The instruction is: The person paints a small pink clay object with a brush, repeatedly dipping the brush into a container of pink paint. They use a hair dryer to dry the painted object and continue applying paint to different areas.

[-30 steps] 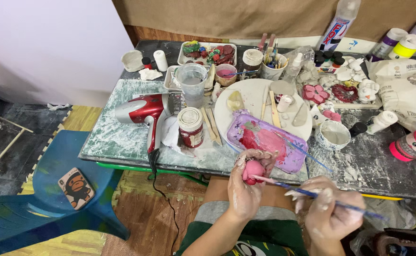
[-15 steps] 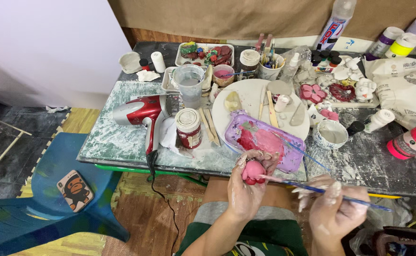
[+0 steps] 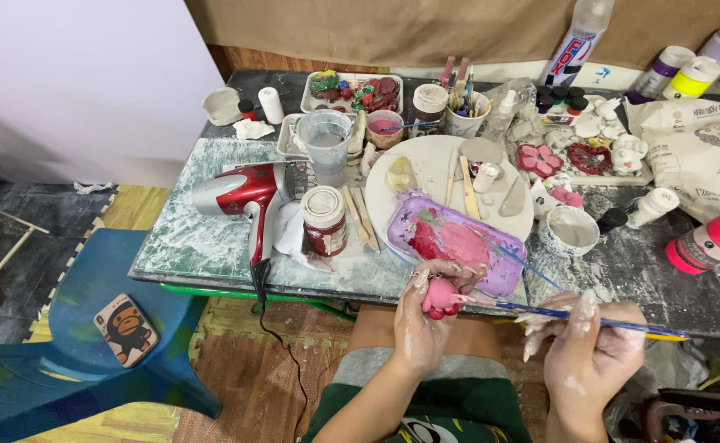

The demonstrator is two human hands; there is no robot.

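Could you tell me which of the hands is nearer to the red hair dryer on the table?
Left. The left hand, holding a small pink piece, is right of the red hair dryer and below it; the right hand, with the paintbrush, lies farther right.

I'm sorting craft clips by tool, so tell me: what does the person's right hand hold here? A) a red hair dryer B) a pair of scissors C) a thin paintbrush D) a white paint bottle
C: the right hand grips a thin paintbrush whose tip meets the small pink figure held in the left hand; the red hair dryer lies on the table.

white printed sack (image 3: pixel 696 156) far right | labelled spray can (image 3: pixel 577 45) behind | perhaps red-labelled jar (image 3: pixel 325 221)
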